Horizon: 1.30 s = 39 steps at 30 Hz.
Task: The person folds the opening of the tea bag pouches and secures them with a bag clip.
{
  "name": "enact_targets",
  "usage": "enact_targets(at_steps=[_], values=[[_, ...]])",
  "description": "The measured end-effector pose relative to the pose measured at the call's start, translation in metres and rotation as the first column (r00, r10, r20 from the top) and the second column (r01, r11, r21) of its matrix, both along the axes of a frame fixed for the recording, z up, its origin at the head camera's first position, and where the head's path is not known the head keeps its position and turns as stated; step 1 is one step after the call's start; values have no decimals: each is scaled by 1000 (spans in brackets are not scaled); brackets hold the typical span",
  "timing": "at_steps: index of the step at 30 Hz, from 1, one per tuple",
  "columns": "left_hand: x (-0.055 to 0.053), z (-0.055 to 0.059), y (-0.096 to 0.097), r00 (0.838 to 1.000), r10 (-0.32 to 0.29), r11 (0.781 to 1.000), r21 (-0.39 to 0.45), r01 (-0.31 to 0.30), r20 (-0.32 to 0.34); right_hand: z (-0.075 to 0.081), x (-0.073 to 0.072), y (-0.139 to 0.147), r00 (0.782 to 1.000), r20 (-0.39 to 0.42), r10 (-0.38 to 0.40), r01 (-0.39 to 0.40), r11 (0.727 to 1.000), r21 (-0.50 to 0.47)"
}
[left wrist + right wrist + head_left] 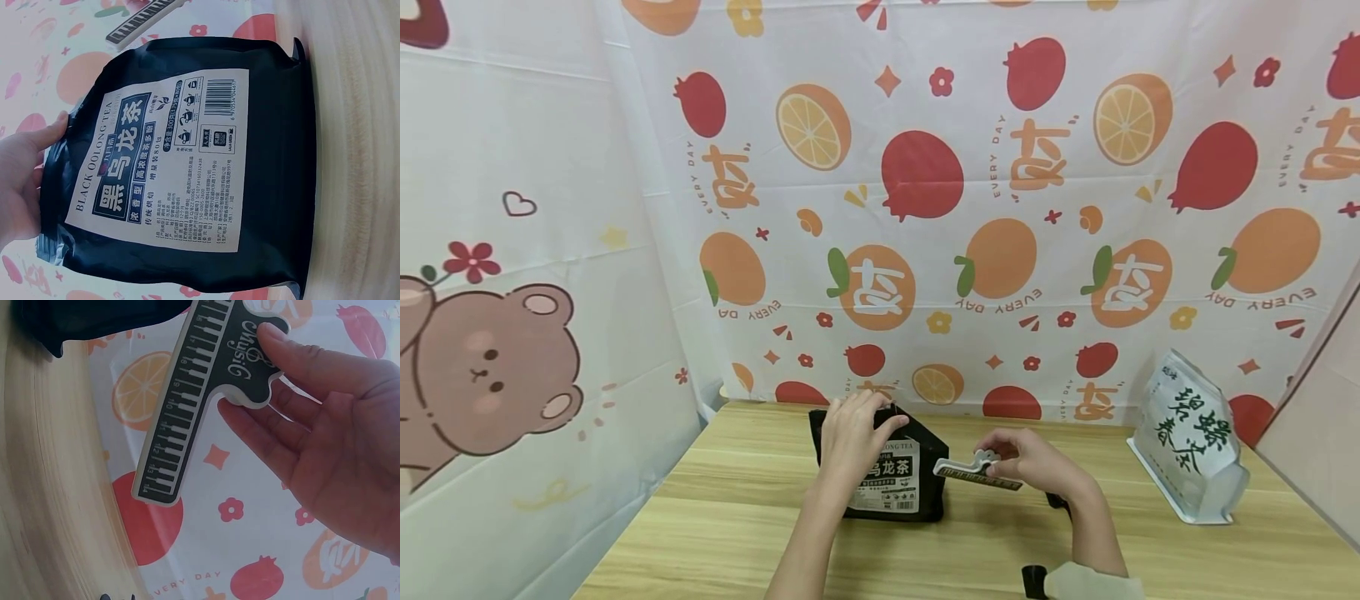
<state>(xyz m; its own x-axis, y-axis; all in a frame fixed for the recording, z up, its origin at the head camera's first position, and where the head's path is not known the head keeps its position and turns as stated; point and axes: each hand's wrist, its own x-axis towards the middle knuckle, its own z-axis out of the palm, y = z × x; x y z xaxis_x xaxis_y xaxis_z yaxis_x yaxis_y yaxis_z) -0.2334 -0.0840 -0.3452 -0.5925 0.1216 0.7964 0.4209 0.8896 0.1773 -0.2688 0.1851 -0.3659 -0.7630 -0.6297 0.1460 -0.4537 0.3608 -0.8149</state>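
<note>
A black bag of oolong tea [931, 492] with a white label stands on the table. My left hand [852, 437] grips its top edge, thumb on the label side; in the left wrist view the hand [28, 178] is at the bag's top and its other fingers are hidden behind it. Just right of the bag, my right hand [1037, 462] holds a piano-key patterned clip [973, 477] by its wavy handle. In the right wrist view, the thumb lies over the word "Music" on the clip [181, 419], fingers behind. The clip's left end overlaps the bag's right edge in the head view.
A white tea bag [1187, 442] with dark green lettering stands on the right of the wooden table [715, 517]. Close behind the table hangs a fruit-print cloth [925, 275]; another with a bear hangs at the left. A small black object [1057, 501] shows by the right forearm.
</note>
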Motion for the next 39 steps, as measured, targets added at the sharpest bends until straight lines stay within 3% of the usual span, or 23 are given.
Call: enact_targets(at_steps=[19,39], values=[[0,1,-1,1000,1,1000,-3,-1,15,5,2,0,1000,-21,-18,17,998,-60],[2,-1,1,1000,4,1000,-5,-4,13,6,2,-2,985,-124,-119,98,982,-161]])
